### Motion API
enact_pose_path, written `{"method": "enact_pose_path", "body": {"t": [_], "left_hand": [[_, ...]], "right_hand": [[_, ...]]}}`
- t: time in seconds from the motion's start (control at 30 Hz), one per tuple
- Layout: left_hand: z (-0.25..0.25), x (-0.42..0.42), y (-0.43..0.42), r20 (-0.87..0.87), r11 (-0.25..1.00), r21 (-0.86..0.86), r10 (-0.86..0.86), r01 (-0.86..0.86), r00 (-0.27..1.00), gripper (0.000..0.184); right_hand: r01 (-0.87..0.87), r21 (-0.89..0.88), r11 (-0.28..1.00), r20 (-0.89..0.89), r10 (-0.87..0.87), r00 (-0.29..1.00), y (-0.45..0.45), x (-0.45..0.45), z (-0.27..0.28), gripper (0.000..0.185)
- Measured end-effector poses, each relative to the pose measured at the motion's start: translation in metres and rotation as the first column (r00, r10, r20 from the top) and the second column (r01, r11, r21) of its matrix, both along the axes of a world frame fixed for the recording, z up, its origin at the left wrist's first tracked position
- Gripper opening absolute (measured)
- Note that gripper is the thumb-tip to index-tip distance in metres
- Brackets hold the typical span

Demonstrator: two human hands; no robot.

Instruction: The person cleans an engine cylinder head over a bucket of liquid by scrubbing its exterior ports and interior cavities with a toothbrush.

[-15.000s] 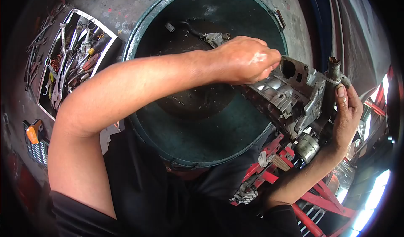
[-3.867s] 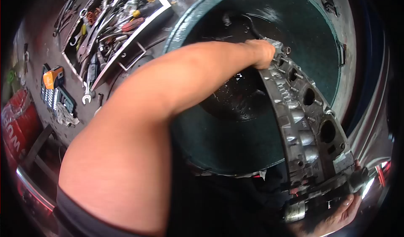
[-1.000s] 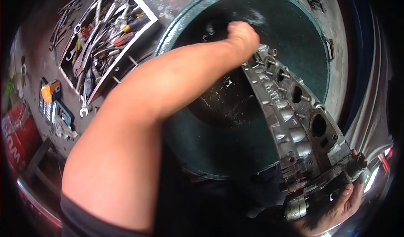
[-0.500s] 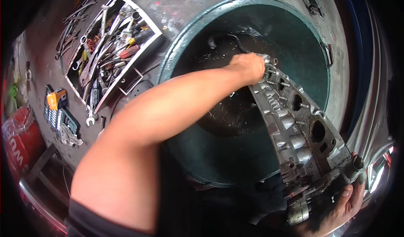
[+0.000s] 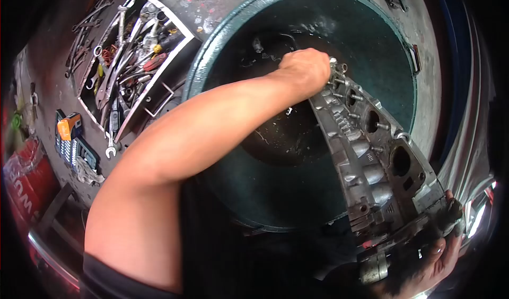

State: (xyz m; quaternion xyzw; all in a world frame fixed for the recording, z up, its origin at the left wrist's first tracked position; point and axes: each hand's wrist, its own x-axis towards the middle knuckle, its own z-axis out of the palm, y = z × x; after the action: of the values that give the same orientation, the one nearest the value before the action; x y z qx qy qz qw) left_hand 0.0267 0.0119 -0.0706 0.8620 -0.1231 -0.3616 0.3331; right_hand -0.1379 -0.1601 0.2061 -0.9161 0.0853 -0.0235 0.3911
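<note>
A grey metal cylinder head with round ports and studs slants over a large green tub with dark liquid in its bottom. At its far end my left hand is closed against the edge, fingers curled out of sight behind it. The bare left forearm crosses the tub's near left side. Around the near end, at the lower right, my right hand supports the part, its thumb showing and the remaining fingers partly hidden in shadow.
An open metal toolbox full of wrenches and pliers stands left of the tub. Farther left are a socket set case, an orange box and a red bag. Loose tools lie on the floor beyond the toolbox.
The view has shifted slightly, so the tub and toolbox appear a little farther left and higher. My left hand appears slightly higher at the far end; both hands stay at the cylinder head.
</note>
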Motion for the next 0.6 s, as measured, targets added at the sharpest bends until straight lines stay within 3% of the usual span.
{"method": "enact_pose_path", "body": {"t": [0.1, 0.2, 0.23, 0.27, 0.43, 0.5, 0.57, 0.6], "left_hand": [[-0.031, 0.021, -0.031, -0.053, 0.999, 0.032, -0.023, 0.025, 0.998, 0.026], [-0.030, 0.021, -0.039, -0.061, 0.992, 0.092, -0.085, 0.091, 0.994, 0.028], [-0.027, 0.015, -0.043, -0.060, 0.981, 0.149, -0.120, 0.127, 0.991, 0.029], [-0.028, 0.010, -0.033, -0.028, 0.989, 0.072, -0.128, 0.130, 0.991, 0.030], [-0.020, 0.012, -0.034, 0.093, 0.975, 0.096, -0.208, 0.199, 0.974, 0.028], [-0.027, 0.007, -0.025, 0.044, 0.957, 0.153, -0.258, 0.248, 0.965, 0.030], [-0.009, 0.006, 0.016, -0.065, 0.872, 0.252, -0.416, 0.419, 0.907, 0.031], [-0.012, 0.006, 0.027, -0.173, 0.866, 0.279, -0.380, 0.415, 0.909, 0.032]], "right_hand": [[0.103, -0.048, 0.994, -0.116, -0.108, 0.987, 0.009, -0.004, 0.005, 0.078], [0.144, -0.101, 0.985, -0.178, -0.160, 0.971, 0.016, 0.003, 0.009, 0.080], [0.105, -0.153, 0.983, -0.178, -0.132, 0.975, 0.013, 0.004, 0.013, 0.079], [0.071, -0.203, 0.976, -0.178, -0.109, 0.978, 0.010, 0.003, 0.016, 0.079], [0.093, -0.137, 0.986, -0.114, -0.109, 0.987, 0.024, -0.005, -0.001, 0.078], [0.090, -0.139, 0.986, -0.116, -0.107, 0.987, 0.025, -0.006, -0.003, 0.077], [0.086, -0.144, 0.986, -0.110, -0.102, 0.989, 0.027, -0.008, -0.004, 0.077], [0.089, -0.146, 0.985, -0.105, -0.105, 0.989, 0.027, -0.007, -0.004, 0.077]]}}
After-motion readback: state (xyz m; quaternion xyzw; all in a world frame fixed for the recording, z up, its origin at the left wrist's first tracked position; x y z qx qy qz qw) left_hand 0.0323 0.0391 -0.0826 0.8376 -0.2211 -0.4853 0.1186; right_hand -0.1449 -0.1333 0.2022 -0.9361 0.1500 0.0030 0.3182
